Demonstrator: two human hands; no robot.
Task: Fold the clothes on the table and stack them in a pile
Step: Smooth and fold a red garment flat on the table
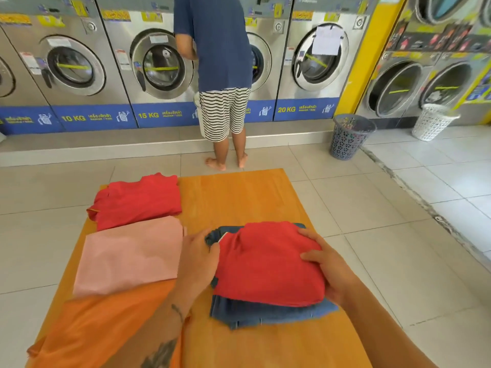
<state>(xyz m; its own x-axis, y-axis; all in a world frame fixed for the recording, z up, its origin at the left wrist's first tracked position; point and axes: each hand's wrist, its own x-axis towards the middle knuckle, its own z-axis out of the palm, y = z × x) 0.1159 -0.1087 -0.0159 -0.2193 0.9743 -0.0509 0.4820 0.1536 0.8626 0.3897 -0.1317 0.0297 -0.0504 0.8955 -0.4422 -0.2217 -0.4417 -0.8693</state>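
Left grip: left hand [198, 257] lies flat against the left edge of the folded red garment [268, 264], fingers together, thumb over the denim beneath; pressing, not pinching.
Right grip: right hand [328, 272] cups the red garment's right edge, fingers spread over the top and thumb on the cloth.
Task item: red garment sits between both grips, on top of the folded denim piece [265, 313], on the worktop [239, 197].
Risk, alignment: red garment sits towards the far end of the denim, whose near edge shows; judged liable to end up askew if released unevenly.
Risk, unfolding: top fold bulges; may spring open once pressure goes.
Risk, edge: pile lies near the worktop's right edge; an outward push from the left grip could slide it off.
Left of grips: pink folded piece [127, 257] just beside the left grip; a further red piece [138, 200] beyond it; orange cloth [101, 330] under the left forearm, apparently unfolded.
Obstruction: none between the grips and the remaining pieces.
Beyond: a person [220, 75] at the washing machines [71, 62], well apart.
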